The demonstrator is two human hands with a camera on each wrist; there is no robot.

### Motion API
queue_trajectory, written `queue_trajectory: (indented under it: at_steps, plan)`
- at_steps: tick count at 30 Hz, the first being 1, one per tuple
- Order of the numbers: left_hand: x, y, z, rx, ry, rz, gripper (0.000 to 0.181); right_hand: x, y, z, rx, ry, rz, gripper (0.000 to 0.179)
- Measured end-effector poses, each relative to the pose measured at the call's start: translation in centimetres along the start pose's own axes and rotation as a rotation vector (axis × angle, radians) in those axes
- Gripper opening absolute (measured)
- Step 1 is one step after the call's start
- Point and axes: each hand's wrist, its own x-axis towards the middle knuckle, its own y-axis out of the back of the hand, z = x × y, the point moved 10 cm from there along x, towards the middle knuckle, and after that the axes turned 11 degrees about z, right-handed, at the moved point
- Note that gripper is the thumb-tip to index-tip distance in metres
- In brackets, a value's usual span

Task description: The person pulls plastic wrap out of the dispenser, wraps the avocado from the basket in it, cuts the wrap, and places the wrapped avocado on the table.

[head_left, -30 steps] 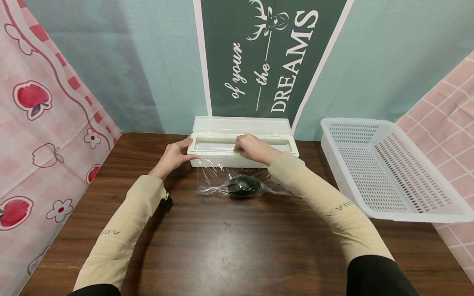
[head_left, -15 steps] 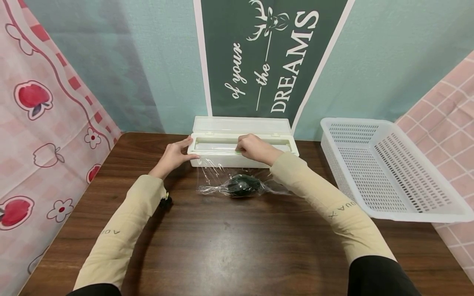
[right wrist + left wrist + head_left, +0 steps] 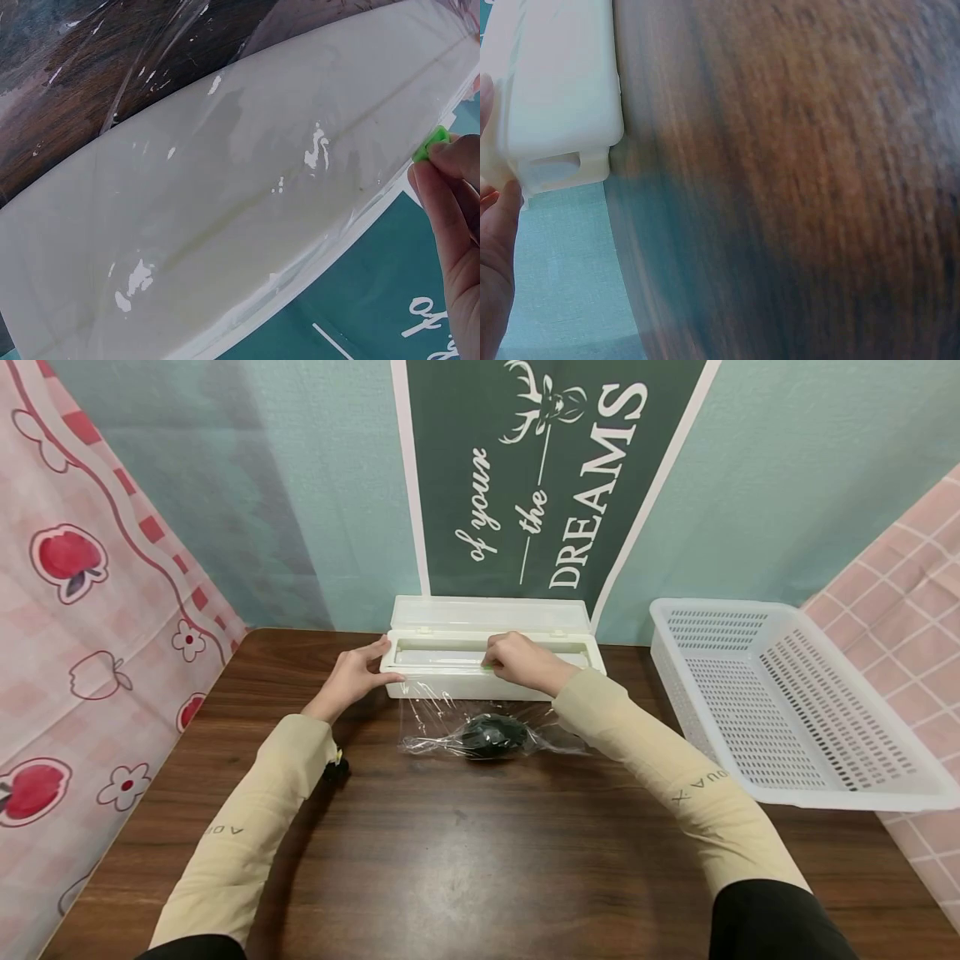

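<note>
A white cling film dispenser [image 3: 427, 687] stands at the back of the table, its clear lid [image 3: 487, 612] tipped up against the backdrop. My left hand [image 3: 348, 682] grips its left end, thumb at the front and fingers behind. My right hand [image 3: 528, 662] pinches a small green slide cutter [image 3: 431, 144] on the dispenser's top edge, near the middle. Clear cling film [image 3: 427, 714] hangs from that edge down to the table. Wrapped in it, just before the dispenser, lies a dark green oval object [image 3: 492, 736], with the film twisted at both sides.
A white perforated plastic basket [image 3: 813, 793] stands at the right of the brown wooden table [image 3: 450, 860]. Blue-green cloth [image 3: 337, 485] with a dark lettered panel hangs behind the dispenser. Pink patterned cloths [image 3: 97, 610] border the left and right. A small black item [image 3: 337, 771] shows by the left cuff.
My right hand has slid a little to the right along the dispenser's edge with the green slide cutter. The left hand, dispenser and wrapped object have stayed in place.
</note>
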Motion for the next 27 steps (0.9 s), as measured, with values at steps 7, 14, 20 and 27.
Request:
queue_trajectory:
  at_steps: [7,14,20,27]
  plan:
    - [0.0,-0.1,0.0,0.005,-0.006,-0.001,0.074,-0.4,0.3,-0.1,-0.001,0.004,0.015,0.020]
    - [0.0,-0.4,0.0,-0.005,-0.006,-0.007,0.073,-0.8,0.4,0.0,-0.012,0.019,0.034,0.020]
    - [0.0,-0.4,0.0,-0.018,-0.007,-0.006,0.073,-1.3,0.5,0.3,-0.017,0.008,0.032,0.019]
    - [-0.2,0.0,0.0,-0.001,-0.011,0.003,0.072,-1.9,0.6,0.8,-0.031,-0.022,0.016,0.020]
